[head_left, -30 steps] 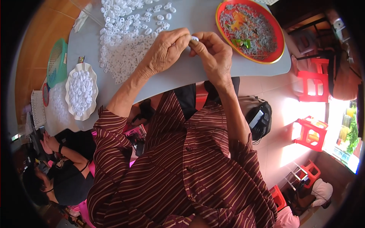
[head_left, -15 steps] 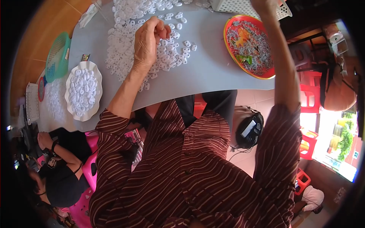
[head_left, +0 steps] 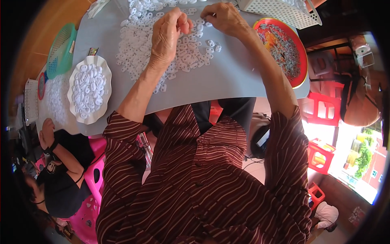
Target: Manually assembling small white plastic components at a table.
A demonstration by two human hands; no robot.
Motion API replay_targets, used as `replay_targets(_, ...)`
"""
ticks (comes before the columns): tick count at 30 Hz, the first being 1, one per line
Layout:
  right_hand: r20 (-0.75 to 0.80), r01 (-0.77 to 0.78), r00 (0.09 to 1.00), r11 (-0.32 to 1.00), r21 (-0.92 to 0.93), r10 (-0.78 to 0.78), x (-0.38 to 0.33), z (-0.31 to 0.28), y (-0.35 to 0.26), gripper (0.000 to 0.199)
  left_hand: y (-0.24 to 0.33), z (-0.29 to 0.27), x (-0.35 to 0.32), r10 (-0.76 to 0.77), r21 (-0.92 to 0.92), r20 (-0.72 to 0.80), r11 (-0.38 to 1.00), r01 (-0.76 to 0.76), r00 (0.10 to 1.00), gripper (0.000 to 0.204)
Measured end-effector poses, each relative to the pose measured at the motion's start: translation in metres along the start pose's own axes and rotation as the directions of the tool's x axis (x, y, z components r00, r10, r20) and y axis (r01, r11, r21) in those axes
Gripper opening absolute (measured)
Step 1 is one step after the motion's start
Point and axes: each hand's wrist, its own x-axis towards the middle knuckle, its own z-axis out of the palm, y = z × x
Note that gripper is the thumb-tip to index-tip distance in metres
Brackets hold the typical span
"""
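A broad heap of small white plastic pieces with holes (head_left: 140, 53) covers the middle of the grey table. Above the heap, my left hand (head_left: 167, 35) is closed, fingers curled in toward the palm; whatever it may hold is hidden. My right hand (head_left: 225, 19) is at the heap's far right edge, its fingers bent down and drawn together beside a few loose white pieces (head_left: 209, 24). What lies between those fingertips is too small to make out. Right of it, partly behind my right forearm, sits a red round tray (head_left: 302, 61) of small grey metal-looking parts.
A white perforated basket (head_left: 280, 12) stands at the far right. On the left are a scalloped white dish (head_left: 106, 91) of white pieces and a green mesh basket (head_left: 61, 49). Another person (head_left: 61, 191) sits at lower left; red stools (head_left: 323, 107) stand at right.
My right hand has come left from the white basket to the edge of the heap. My left hand stays curled over the pieces. The whole view has shifted slightly.
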Motion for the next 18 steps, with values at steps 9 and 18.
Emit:
replay_targets(9, 0.005, 0.106, 0.994, 0.991, 0.085, -0.107, 0.011, 0.004, 0.003, 0.014, -0.002, -0.005, 0.004, 0.002, -0.014, -0.032, 1.0, -0.003, 0.999, 0.031)
replay_targets(18, 0.173, 0.439, 0.897, 0.783, -0.44, -0.406, 0.017, 0.031, 0.02, 0.017, -0.002, -0.004, 0.003, 0.003, 0.012, -0.008, 1.0, -0.003, 1.0, 0.032)
